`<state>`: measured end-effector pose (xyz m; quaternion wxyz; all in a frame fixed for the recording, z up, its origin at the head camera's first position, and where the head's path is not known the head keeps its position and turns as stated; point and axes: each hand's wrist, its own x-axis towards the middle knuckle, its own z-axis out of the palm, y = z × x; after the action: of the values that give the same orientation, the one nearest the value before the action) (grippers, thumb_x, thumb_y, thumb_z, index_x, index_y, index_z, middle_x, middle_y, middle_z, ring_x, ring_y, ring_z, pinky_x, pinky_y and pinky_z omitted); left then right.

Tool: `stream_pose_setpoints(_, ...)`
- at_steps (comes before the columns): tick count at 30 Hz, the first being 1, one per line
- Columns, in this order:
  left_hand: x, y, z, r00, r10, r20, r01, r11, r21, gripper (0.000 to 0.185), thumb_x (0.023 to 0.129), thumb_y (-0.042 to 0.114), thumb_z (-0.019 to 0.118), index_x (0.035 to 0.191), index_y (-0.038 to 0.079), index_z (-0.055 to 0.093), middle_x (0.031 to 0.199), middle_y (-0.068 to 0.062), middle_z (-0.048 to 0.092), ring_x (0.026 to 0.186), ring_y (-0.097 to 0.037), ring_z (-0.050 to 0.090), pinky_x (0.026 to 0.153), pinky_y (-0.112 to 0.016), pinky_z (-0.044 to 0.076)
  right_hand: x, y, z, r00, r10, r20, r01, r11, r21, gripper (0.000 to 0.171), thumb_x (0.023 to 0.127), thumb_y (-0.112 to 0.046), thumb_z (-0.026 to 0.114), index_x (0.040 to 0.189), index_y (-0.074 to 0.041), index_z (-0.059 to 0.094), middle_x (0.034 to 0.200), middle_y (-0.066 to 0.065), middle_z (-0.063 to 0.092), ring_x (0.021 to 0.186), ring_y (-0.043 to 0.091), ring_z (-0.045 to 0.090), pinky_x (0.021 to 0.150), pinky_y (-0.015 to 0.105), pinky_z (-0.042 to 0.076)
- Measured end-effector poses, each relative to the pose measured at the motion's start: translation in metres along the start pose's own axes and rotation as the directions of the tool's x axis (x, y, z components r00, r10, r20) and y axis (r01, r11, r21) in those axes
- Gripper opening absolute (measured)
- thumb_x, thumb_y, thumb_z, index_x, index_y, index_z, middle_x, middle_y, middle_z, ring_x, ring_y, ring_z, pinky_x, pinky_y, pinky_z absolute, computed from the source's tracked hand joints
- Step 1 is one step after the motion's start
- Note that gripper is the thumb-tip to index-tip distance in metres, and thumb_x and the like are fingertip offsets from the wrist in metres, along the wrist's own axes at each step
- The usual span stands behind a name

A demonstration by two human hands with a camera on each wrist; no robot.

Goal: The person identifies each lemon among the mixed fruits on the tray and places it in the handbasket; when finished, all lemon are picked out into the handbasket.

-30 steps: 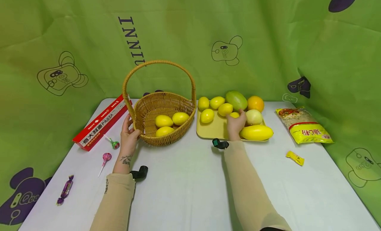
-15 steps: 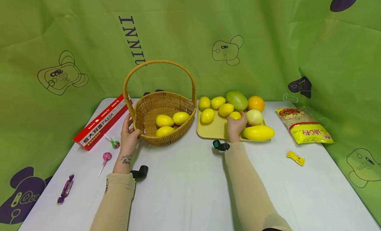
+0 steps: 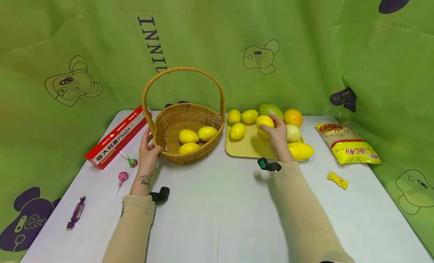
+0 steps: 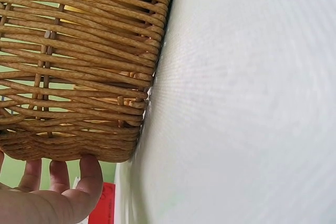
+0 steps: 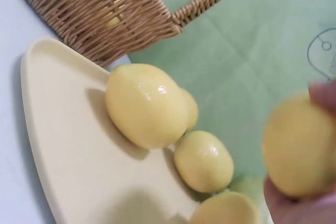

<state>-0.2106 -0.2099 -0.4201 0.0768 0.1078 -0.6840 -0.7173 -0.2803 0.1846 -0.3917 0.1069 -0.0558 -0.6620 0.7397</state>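
Note:
A wicker basket with a tall handle stands left of the middle, with several yellow lemons inside. My left hand holds the basket's left end, its fingertips against the weave in the left wrist view. Over the pale yellow tray, my right hand grips a lemon between thumb and fingers. In the head view this lemon overlaps another one behind it. More lemons lie at the tray's left and back, beside a green mango.
On the tray's right are an orange, a pale round onion-like item and a long yellow fruit. A pasta box, lollipops and a purple-wrapped candy lie left; a food bag and yellow candy right.
My right hand has taken the lemon up from the tray's middle, and the wrist has swung a little right. My left hand stays at the basket.

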Motion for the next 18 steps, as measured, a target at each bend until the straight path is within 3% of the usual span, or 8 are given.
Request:
stream_pose_setpoints(3,0.000,0.000,0.000,1.000,0.008,-0.004,-0.008,1.000,0.002,0.080,0.083,-0.006,0.047,0.146,0.037,0.021,0.146,-0.004,0.027,0.111,-0.022,0.044,0.069,-0.014,0.048,-0.001,-0.006,0.003,0.985,-0.007,0.174,-0.002,0.999,0.047,0.057,0.077,0.013,0.059,0.132,0.004,0.042,0.116,-0.001,0.050,0.102,0.012,0.048,0.079,0.015,0.046)
stream_pose_setpoints(8,0.001,0.001,0.000,1.000,0.011,-0.008,-0.011,1.000,0.011,0.080,0.083,-0.005,0.047,0.146,0.036,0.022,0.144,-0.004,0.028,0.110,-0.022,0.045,0.069,-0.014,0.048,-0.007,-0.013,0.024,0.910,-0.038,0.412,0.009,0.997,0.072,0.051,0.077,0.016,0.057,0.125,-0.001,0.047,0.115,-0.004,0.051,0.102,0.013,0.049,0.079,0.017,0.048)
stream_pose_setpoints(18,-0.001,0.000,0.000,1.000,0.007,0.002,-0.007,1.000,0.003,0.079,0.083,-0.005,0.047,0.146,0.037,0.021,0.145,-0.004,0.027,0.111,-0.021,0.045,0.075,-0.019,0.049,-0.019,-0.010,0.103,0.767,-0.040,0.640,0.070,0.997,-0.022,0.057,0.077,0.009,0.063,0.130,0.004,0.045,0.131,0.016,0.048,0.105,0.018,0.051,0.087,0.027,0.045)
